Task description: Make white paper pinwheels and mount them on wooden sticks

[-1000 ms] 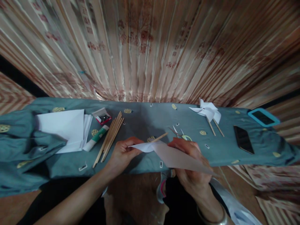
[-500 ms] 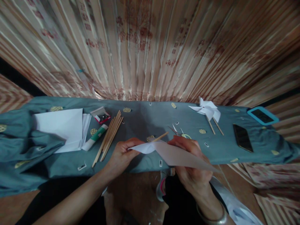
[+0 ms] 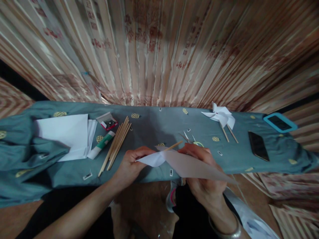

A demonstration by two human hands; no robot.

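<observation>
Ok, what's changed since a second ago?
The white paper's left part has dipped slightly, a flap now shows behind it, and the stick has shifted slightly right. Nothing was taken or released: the left hand and right hand still hold the paper. The scissors, loose sticks and pinwheels stayed put.

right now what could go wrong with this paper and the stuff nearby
The thin folded white paper pinched in the left hand could crease or tear. The metal scissors with a green handle lie open near the right hand, which might catch a blade. The open red cardboard box might spill its small contents if knocked.
</observation>
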